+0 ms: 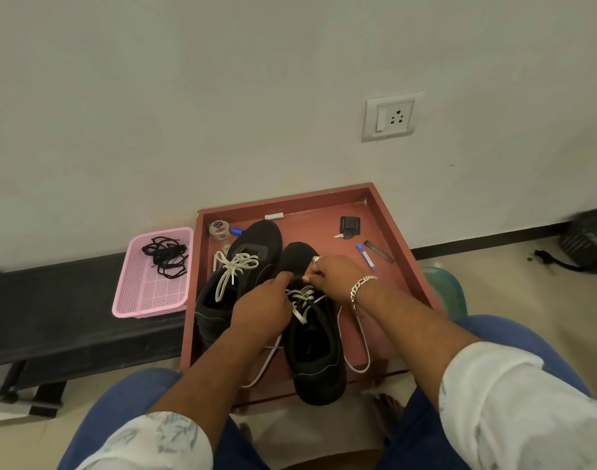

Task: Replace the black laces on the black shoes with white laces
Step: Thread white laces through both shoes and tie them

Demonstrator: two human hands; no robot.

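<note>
Red-brown tray [405, 239] against the wall holds both black shoes: left shoe [222, 300] at 9 o'clock, already tied with a white lace [234, 269]; right shoe [315, 361] at 6 o'clock, heel overhanging the near rim. Left hand [261, 312] and right hand [334, 278] meet over its eyelets, fingers curled, pinching the second white lace [359, 354], whose loose ends trail both sides; hands hide the upper lacing. Black laces [166, 256] lie heaped in the pink basket [147, 303] at 9 o'clock of the tray. Tape roll [219, 229] at 11, key [348, 227], pen [366, 256] at 2. Wall socket [390, 117] above.
</note>
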